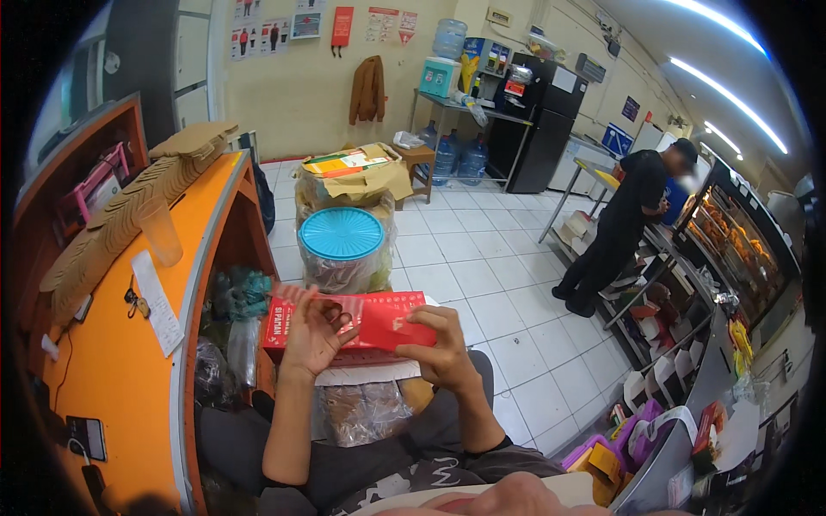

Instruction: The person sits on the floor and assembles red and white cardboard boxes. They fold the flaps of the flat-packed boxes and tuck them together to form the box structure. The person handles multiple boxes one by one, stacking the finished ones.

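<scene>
The person is sitting with a red card [379, 331] above the lap, just over a larger red box [277, 335], and the right hand [446, 348] is pinching the card's right end, thumb and fingers closing on it. The left hand [317, 337] is hovering at the card's other end, its fingers half curled with a small gap between thumb and forefinger; I'm not able to tell whether they are gripping anything. A plastic bag with brown contents [366, 411] is lying below the box, nearer the body. Straight ahead, a tub with a blue lid [342, 233] is crowding the floor, with a torn carton [370, 172] standing behind it. On the left, an orange desk [129, 404] is hemming the person in, carrying stacked brown cardboard [129, 211], a clear cup [161, 232], a paper slip [157, 301], keys [138, 301] and a phone [86, 439]. Bundled plastic bags [245, 292] are filling the space beneath it. Across the tiles, a co-worker in dark clothes [624, 202] is standing by a lit food case [727, 232], well apart from the card.
</scene>
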{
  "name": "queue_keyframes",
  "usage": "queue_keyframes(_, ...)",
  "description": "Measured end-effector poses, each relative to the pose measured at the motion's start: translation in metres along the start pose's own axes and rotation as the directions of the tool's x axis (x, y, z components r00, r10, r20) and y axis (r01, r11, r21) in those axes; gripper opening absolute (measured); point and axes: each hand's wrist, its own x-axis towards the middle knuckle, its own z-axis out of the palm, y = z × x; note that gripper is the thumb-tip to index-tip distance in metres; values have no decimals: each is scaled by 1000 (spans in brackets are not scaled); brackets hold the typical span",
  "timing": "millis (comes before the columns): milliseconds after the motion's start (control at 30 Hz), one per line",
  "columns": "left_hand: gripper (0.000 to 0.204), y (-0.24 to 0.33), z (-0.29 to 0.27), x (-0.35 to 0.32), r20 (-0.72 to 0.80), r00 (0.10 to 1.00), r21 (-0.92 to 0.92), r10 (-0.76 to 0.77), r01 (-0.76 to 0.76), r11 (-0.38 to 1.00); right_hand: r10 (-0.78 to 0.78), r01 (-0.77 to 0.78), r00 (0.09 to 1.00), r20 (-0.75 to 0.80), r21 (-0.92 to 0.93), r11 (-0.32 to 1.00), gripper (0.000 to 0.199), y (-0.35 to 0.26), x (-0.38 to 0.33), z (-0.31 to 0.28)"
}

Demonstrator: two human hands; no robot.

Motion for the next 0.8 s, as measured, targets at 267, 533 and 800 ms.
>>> queue_keyframes(267, 20, -70, 27, -11, 123, 839, 595, 531, -490, 637, 84, -82, 976, -202, 16, 996, 9, 1, 9, 17)
queue_keyframes(533, 19, -69, 8, -10, 157, 871, 235, 466, -491, 839, 79, -82, 975, -209, -4, 997, 9, -18, 11, 46)
queue_keyframes(800, 69, -73, -4, -16, 791, 611, 437, -28, -596, -674, 638, -616, 758, 135, 469, 632, 14, 63, 19, -18)
